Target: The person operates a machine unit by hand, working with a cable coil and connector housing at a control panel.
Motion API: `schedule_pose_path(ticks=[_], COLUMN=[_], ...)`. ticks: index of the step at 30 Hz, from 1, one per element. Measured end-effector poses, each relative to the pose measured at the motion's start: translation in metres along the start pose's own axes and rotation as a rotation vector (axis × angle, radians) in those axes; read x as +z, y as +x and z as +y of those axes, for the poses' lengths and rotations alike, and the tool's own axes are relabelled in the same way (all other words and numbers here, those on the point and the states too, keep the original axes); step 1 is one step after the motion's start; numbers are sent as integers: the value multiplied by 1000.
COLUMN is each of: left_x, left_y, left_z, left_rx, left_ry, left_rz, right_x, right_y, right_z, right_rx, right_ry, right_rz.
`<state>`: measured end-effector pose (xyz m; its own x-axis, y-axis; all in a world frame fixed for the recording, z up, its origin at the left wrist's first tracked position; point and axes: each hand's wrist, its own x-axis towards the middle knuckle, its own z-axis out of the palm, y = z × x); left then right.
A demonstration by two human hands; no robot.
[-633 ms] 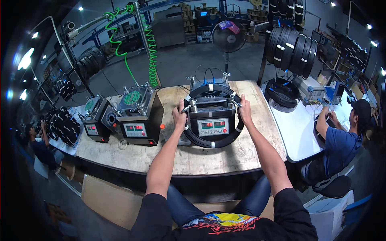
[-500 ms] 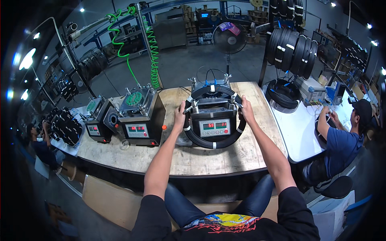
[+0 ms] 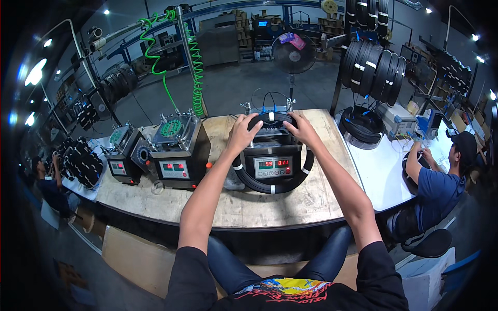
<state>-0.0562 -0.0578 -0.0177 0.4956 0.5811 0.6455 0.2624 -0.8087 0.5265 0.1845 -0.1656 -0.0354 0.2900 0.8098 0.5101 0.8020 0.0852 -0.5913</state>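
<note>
We sit at a worn wooden bench (image 3: 311, 199) in a workshop — our left hand (image 3: 243, 132) and right hand (image 3: 302, 130) clasp the black cable coil (image 3: 272, 120) atop the machine (image 3: 272, 160).

A worn wooden workbench (image 3: 311, 199) carries three black machines (image 3: 179, 150) and a black cable coil (image 3: 272, 184).

- An industrial workshop or factory floor, with a wide grey concrete floor (image 3: 244, 88) and bright lamps overhead.
- A worn wooden workbench (image 3: 290, 202) carries boxy black machines (image 3: 179, 150) with red number displays.
- Green coiled air hoses (image 3: 194, 67) hang from a post.
- Bundles of black cable coils (image 3: 373, 67) hang on racks; more coils (image 3: 83, 160) pile at the left.
- A standing fan (image 3: 293, 52) and stacked cartons sit behind.
- Another worker (image 3: 436, 181) sits at a white table (image 3: 378, 176).
</note>
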Motion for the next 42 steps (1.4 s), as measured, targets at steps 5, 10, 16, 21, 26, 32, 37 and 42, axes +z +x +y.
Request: schedule_pose_path(ticks=[5,10,16,21,26,32,37,42], left_x=[-5,-10,-11,-10,-9,-7,-7,-6], left_y=[-6,-6,-6,-6,-6,-5,-8,-20], left_z=[6,23,25,25,26,26,25,10], left_rx=[29,36,61,51,-17,-5,-4,33], left_ry=[159,338,423,371,325,309,316,164], left_rz=[-80,-132,-174,-146,-175,-140,-126,4], right_x=[-1,1,-8,-10,-10,-13,-14,-6], right_y=[-13,-17,-19,-16,-10,-6,-15,-31], right_z=[-17,-20,-36,-32,-25,-21,-29,-28], right_rx=[-37,-34,-71,-94,-55,-49,-15,-161], right_ry=[-105,-178,-404,-405,-344,-222,-202,-42], right_rz=[88,162,47,26,-43,-84,-52,229])
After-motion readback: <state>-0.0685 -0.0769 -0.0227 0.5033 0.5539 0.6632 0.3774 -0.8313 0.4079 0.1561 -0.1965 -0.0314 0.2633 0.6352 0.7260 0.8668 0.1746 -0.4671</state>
